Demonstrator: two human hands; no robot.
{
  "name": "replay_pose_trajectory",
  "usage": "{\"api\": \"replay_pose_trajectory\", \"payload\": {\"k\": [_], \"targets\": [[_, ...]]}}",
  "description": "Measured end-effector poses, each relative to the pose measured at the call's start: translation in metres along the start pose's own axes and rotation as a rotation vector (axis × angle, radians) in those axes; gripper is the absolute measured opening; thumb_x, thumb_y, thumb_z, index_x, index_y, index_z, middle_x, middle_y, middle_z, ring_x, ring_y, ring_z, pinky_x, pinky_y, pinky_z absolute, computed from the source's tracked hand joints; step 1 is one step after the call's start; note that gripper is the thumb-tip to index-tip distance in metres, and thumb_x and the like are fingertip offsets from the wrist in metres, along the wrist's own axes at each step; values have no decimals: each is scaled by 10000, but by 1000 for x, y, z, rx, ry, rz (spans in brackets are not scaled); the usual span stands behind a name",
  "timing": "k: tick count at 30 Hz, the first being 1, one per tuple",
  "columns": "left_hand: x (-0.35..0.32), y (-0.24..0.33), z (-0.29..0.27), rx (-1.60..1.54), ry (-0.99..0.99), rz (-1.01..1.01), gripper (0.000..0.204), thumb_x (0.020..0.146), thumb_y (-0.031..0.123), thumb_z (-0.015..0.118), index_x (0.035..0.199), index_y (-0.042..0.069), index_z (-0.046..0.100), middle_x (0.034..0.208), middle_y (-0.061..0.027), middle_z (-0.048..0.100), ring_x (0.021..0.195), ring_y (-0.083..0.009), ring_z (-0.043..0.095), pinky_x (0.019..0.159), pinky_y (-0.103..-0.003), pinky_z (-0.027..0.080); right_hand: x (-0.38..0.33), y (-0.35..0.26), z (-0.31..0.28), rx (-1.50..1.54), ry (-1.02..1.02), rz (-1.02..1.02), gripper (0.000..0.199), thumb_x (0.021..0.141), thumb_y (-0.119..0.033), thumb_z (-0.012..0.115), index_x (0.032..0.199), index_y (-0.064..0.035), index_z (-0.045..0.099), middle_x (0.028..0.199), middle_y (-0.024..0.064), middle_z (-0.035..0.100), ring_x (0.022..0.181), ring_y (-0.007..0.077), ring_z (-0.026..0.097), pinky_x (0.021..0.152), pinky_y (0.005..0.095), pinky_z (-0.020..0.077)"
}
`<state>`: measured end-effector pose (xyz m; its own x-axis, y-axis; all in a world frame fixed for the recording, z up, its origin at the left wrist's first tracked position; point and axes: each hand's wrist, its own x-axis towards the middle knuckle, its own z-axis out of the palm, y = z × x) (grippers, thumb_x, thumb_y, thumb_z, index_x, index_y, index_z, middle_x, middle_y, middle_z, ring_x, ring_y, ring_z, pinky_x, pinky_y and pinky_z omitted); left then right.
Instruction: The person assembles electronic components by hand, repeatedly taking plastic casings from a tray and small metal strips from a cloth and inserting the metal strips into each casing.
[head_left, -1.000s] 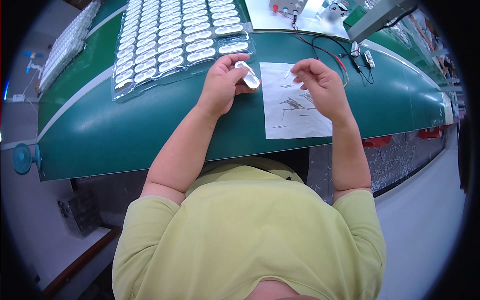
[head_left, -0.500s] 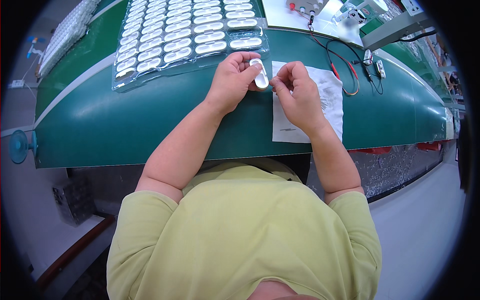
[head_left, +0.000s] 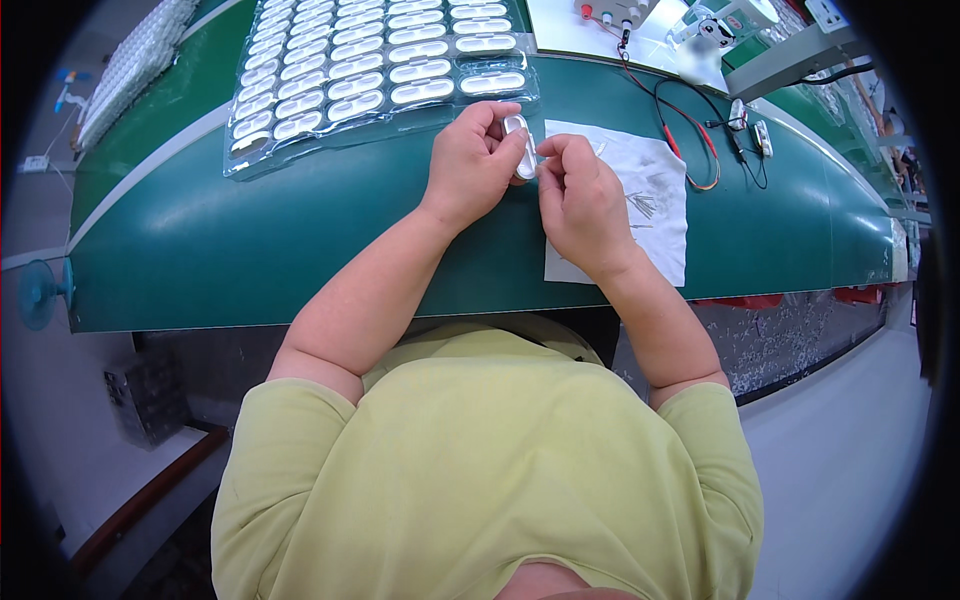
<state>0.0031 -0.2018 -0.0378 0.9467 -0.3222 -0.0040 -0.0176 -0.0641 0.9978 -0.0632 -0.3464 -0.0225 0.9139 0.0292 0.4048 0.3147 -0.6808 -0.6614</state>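
Observation:
Between the fingers and thumb of my left hand (head_left: 472, 160) is a small white oblong plastic case (head_left: 524, 150), held upright with its hollow side showing. My right hand (head_left: 583, 200) is closed in a pinch at the case's right edge. Whatever lies between those fingertips is too small to make out. Beneath the right hand a white cloth (head_left: 665, 225) lies on the green table, and several thin metal pins (head_left: 642, 206) rest on it.
A clear plastic tray (head_left: 300, 150) with rows of white cases stands at the back left. Behind on the right are a power supply (head_left: 618, 12), red and black test leads (head_left: 672, 145) and small white devices (head_left: 762, 138). A grey metal arm (head_left: 795, 58) reaches in there.
My right hand has moved slightly left, up against the case, uncovering more of the pins on the cloth. The left hand still holds the case, now turned slightly.

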Motion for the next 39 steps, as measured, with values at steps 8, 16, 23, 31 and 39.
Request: {"api": "replay_pose_trajectory", "payload": {"k": [8,16,23,31,39], "targets": [[1,3,-2,-121,-3,-37,289,905,84,633,1164,-36,583,846,-53,623,668,-96,616,552,-230,536,1,9,-2,61,-10,-81,312,820,7,648,1126,3,588,845,129,654,767,300,640,686,375,512],[-2,0,0,-121,-61,-47,282,900,78,642,1157,-28,598,863,-46,623,685,-85,614,550,-227,552,6,12,-3,159,-4,73,213,831,-37,675,1042,-13,653,856,126,662,734,254,655,666,326,525],[-2,4,-2,-189,-93,-72,281,899,79,645,1159,-21,606,873,-44,624,696,-84,614,550,-229,558,8,12,-7,204,-27,130,184,833,-59,691,1009,-12,666,866,122,670,742,228,663,671,307,528],[-2,7,-4,-229,-102,-78,278,892,87,650,1136,-36,598,850,-52,626,704,-100,638,545,-238,564,7,14,-10,267,-52,121,190,872,-64,669,1052,-4,657,876,103,682,768,181,677,688,275,540],[-1,9,-3,-246,-78,-92,288,892,84,654,1149,-33,603,843,-44,630,672,-89,621,543,-235,555,9,19,-13,584,-15,362,214,944,-57,585,1138,27,610,926,90,686,816,141,675,749,251,549]]}}
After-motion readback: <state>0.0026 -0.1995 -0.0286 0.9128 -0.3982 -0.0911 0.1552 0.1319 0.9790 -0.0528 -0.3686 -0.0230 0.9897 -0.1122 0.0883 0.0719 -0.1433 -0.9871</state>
